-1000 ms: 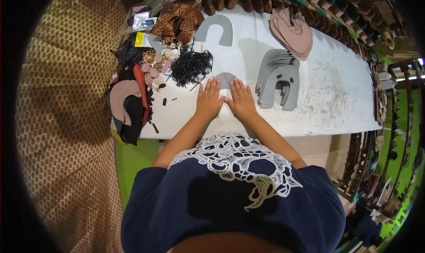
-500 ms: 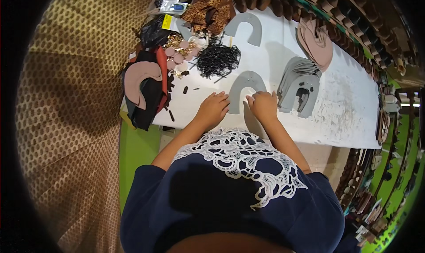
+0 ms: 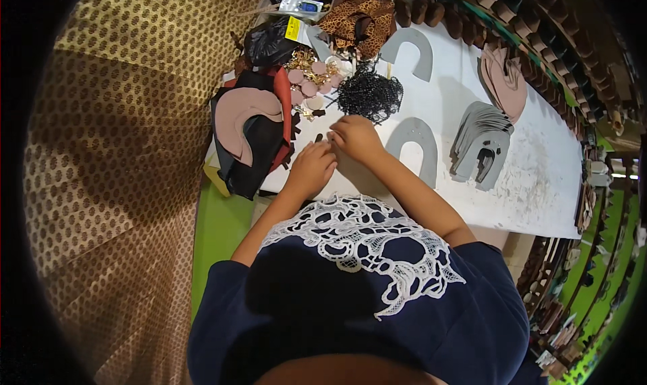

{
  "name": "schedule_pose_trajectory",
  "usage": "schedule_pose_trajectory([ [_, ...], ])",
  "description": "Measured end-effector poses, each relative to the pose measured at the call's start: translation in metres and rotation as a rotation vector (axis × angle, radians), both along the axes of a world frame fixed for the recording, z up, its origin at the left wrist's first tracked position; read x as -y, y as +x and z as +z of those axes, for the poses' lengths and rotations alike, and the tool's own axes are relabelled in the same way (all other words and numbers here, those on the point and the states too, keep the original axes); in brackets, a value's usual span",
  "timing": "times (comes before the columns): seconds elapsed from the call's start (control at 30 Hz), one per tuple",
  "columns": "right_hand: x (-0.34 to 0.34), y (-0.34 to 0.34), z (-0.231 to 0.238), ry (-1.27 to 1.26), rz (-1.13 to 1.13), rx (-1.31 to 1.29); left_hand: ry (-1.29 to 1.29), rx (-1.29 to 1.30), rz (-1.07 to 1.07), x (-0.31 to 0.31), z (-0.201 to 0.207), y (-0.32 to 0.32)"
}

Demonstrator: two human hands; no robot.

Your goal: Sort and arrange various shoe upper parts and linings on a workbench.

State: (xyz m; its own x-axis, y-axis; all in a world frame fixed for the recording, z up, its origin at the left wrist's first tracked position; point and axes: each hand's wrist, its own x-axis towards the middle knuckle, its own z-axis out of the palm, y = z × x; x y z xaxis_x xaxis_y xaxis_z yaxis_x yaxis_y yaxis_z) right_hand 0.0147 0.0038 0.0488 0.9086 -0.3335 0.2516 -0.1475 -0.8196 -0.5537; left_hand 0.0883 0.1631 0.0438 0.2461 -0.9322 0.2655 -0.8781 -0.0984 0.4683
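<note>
Both my hands are close together over the white tabletop, fingertips nearly touching. My left hand (image 3: 311, 170) has its fingers bent in beside a small black piece (image 3: 319, 137). Reaching across to the left, my right hand (image 3: 357, 140) curls its fingers just above the left one's; anything between the fingers is too small to make out. A grey U-shaped piece (image 3: 406, 129) lies flat to the right, partly behind my right forearm. Beyond the right hand sits a tangled heap of black beaded strands (image 3: 369, 97).
A stack of grey U-shaped pieces (image 3: 480, 137) and pink pieces (image 3: 502, 82) lie to the right. On the left are a pink curved piece (image 3: 236, 119) on black material, pink discs (image 3: 309, 88) and gold trinkets (image 3: 301, 60). Farther back are another grey U-shape (image 3: 421, 48) and leopard-print material (image 3: 364, 24).
Both hands have left the near grey U-shaped piece. The right hand crossed left to meet the left hand by the small black pieces. The view shifted, so the table appears farther right.
</note>
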Motion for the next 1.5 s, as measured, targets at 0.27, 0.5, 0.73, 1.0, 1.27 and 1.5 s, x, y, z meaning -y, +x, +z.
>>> schedule_pose_trajectory([
  [0.27,-0.03,0.067,-0.012,-0.12,0.09,-0.038,0.089,-0.069,-0.261,-0.019,-0.006,0.012],
  [0.5,-0.035,0.071,-0.012,-0.184,0.013,-0.006,0.028,-0.085,-0.272,-0.021,-0.006,0.026],
  [0.73,-0.012,0.036,0.003,-0.113,-0.005,0.1,0.013,-0.31,-0.156,-0.013,0.007,0.024],
  [1.0,0.012,-0.031,0.036,-0.104,-0.075,0.199,-0.045,-0.752,0.075,0.018,0.016,0.012],
  [1.27,0.02,-0.082,0.037,-0.089,-0.181,0.211,-0.087,-0.864,-0.029,0.06,0.008,-0.012],
  [1.5,0.029,-0.119,0.013,0.565,-0.426,0.307,-0.045,-0.905,-0.017,0.086,0.005,-0.047],
])
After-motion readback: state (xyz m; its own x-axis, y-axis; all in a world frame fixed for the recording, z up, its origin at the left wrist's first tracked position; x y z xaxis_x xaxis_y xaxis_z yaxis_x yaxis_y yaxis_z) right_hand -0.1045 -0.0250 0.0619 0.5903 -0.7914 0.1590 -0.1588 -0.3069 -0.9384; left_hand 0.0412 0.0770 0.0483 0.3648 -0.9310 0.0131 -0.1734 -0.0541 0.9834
